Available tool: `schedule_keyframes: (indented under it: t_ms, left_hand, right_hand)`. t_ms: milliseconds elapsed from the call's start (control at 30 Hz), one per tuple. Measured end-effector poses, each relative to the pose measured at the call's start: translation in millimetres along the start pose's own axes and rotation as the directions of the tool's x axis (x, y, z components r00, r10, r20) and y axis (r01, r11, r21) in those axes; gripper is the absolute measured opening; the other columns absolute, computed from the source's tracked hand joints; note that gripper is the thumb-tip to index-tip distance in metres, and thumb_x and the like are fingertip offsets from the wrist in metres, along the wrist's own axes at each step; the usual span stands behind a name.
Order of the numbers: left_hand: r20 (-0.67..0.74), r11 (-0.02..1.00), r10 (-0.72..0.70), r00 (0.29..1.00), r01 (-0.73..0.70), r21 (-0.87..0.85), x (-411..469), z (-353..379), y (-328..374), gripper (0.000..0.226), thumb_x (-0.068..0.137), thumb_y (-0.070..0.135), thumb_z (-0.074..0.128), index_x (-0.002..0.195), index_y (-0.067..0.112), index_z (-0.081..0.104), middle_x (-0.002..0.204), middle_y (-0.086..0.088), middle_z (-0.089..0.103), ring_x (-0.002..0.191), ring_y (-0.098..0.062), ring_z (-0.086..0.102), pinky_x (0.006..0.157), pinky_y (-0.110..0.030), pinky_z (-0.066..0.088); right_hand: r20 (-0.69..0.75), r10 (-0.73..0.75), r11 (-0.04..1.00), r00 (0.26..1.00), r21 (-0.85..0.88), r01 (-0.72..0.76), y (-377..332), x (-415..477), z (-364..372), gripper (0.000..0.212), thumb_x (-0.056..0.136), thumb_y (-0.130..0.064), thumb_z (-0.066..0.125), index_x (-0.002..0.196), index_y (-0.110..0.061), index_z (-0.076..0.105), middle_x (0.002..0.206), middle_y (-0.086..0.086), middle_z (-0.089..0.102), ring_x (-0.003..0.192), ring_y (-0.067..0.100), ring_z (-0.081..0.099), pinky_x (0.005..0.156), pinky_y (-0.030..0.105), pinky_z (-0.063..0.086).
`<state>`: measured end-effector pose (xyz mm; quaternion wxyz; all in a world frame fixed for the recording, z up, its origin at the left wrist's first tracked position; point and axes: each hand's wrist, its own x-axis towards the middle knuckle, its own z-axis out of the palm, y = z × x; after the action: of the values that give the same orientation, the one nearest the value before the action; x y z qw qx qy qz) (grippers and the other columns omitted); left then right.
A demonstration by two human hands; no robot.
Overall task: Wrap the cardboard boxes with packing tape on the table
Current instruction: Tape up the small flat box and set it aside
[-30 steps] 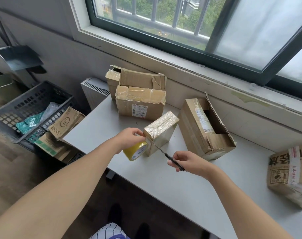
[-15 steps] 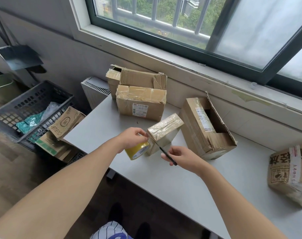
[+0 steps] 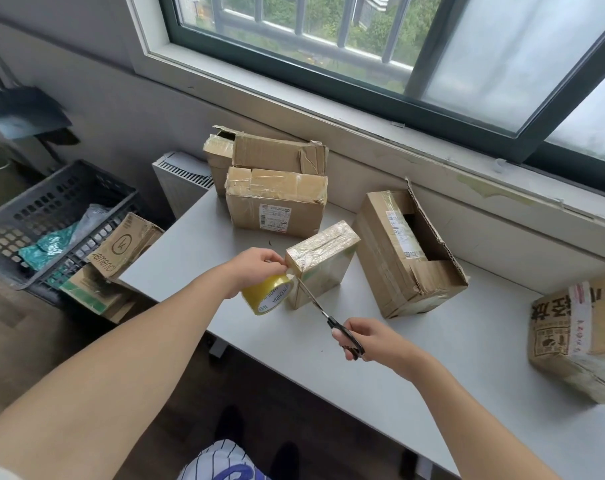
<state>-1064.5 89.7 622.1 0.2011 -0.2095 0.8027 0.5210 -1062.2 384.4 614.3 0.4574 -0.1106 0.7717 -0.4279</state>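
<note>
On table (image 3: 432,375), near front edge: small box (image 3: 323,261) stands on its side, wrapped in glossy tape. Left hand (image 3: 259,268) grips yellow roll (image 3: 268,294), fingers curled over it; roll just beside box's left face, short strip running to box corner. Right hand (image 3: 367,341) clamped round handles of black scissors (image 3: 323,311); blades reach up-left to strip between roll and box. Blade gap too fine to tell. Open box (image 3: 398,258) just right of small box. Two closed boxes (image 3: 277,202) behind, by wall.
</note>
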Motion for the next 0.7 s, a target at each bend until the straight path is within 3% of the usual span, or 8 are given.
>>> schedule_keyframes:
  t_ms: [100, 367, 533, 700]
  left_hand:
    - [0.012, 1.000, -0.006, 1.000, 0.006, 0.010, -0.1, -0.4, -1.9, 0.012, 0.097, 0.031, 0.067, 0.107, 0.026, 0.072, 0.110, -0.001, 0.070, 0.097, -0.022, 0.065, 0.076, -0.030, 0.052]
    - [0.021, 1.000, 0.010, 1.000, -0.011, 0.011, -0.8, -0.4, -1.6, 0.016, 0.099, 0.032, 0.066, 0.112, 0.024, 0.069, 0.111, -0.001, 0.068, 0.094, -0.018, 0.063, 0.074, -0.030, 0.050]
    - [0.010, 1.000, 0.020, 1.000, -0.021, 0.018, -2.0, -5.3, -4.1, 0.017, 0.098, 0.033, 0.066, 0.113, 0.026, 0.070, 0.112, 0.001, 0.067, 0.098, -0.019, 0.063, 0.076, -0.030, 0.051]
    - [0.020, 0.999, 0.024, 1.000, -0.025, 0.043, -0.2, -5.0, -2.8, 0.014, 0.098, 0.032, 0.066, 0.110, 0.027, 0.070, 0.109, 0.000, 0.068, 0.096, -0.020, 0.064, 0.077, -0.031, 0.053]
  right_hand:
    - [-0.003, -0.025, 1.000, 1.000, 0.020, 0.025, -1.4, -1.1, 2.3, 0.050, 0.083, -0.067, 0.067, 0.086, -0.018, 0.057, 0.073, -0.003, 0.065, 0.071, 0.011, 0.053, 0.068, 0.024, 0.036]
    - [-0.051, -0.044, 0.998, 0.998, -0.038, 0.042, -24.1, 8.4, 2.2, 0.037, 0.094, -0.050, 0.067, 0.092, -0.014, 0.059, 0.077, -0.004, 0.064, 0.059, -0.005, 0.055, 0.066, 0.017, 0.038]
    - [-0.038, -0.044, 0.996, 0.998, -0.077, 0.041, -25.1, 4.4, -6.0, 0.036, 0.095, -0.048, 0.067, 0.092, -0.013, 0.060, 0.076, -0.007, 0.064, 0.062, -0.005, 0.056, 0.063, 0.012, 0.039]
    - [-0.027, -0.013, 1.000, 1.000, -0.011, 0.013, -11.1, -2.9, -6.0, 0.047, 0.086, -0.062, 0.069, 0.093, -0.015, 0.063, 0.078, -0.004, 0.066, 0.067, 0.004, 0.053, 0.071, 0.025, 0.038]
